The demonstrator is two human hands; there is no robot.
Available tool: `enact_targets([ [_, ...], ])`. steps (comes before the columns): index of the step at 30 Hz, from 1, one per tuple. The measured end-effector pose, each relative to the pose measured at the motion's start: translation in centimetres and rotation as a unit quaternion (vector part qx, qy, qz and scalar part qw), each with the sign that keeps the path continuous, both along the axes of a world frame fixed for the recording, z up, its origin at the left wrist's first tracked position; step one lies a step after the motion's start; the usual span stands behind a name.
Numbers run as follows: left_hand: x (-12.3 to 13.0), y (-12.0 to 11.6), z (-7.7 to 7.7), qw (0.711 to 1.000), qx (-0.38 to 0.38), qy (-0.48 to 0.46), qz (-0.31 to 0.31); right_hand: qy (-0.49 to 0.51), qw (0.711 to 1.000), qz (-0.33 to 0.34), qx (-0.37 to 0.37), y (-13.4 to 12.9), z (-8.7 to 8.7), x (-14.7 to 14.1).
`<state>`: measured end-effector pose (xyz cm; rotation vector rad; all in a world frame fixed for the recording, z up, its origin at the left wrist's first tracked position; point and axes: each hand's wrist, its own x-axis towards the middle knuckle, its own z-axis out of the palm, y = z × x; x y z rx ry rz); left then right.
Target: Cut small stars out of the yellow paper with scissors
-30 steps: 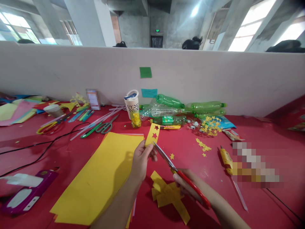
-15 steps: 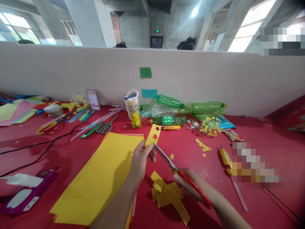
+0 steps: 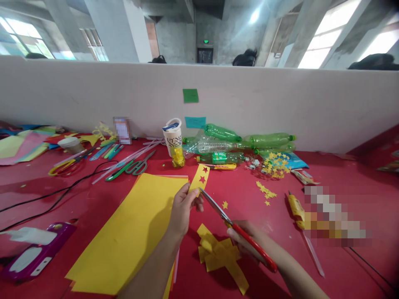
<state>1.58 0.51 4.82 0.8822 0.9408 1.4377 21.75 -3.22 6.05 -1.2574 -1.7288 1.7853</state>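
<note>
A yellow paper strip (image 3: 196, 181) with star-shaped holes is pinched in my left hand (image 3: 183, 207). My right hand (image 3: 246, 236) grips red-handled scissors (image 3: 218, 209), whose blade tips touch the strip beside my left thumb. One small yellow paper star (image 3: 225, 204) lies on the red table to the right of the blades. Below the scissors rests a loose pile of yellow paper strips (image 3: 218, 253), partly in shadow. A stack of yellow paper sheets (image 3: 124, 232) lies under and left of my left forearm.
Green plastic bottles (image 3: 222, 158) and a patterned cup (image 3: 172, 137) stand or lie by the white partition (image 3: 124, 91). Cut stars (image 3: 277, 165) fill a clear container at right. A yellow glue gun (image 3: 296, 209) lies right; grey scissors (image 3: 137, 166), cables and a purple device (image 3: 37, 251) lie left.
Almost nothing differs. The strip and my left hand have shifted very slightly, with the scissor tips still at the strip.
</note>
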Motion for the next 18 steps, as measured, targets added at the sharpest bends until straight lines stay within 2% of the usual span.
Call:
enact_targets([
  [7,-0.01,-0.08,-0.3,1.0,0.012,0.027,0.002,-0.02,1.0,0.009,-0.001,-0.23,-0.04,-0.33],
  [18,0.23,-0.25,-0.42,0.999,0.023,0.042,-0.014,0.048,0.999,-0.008,-0.016,-1.01,-0.74,-0.69],
])
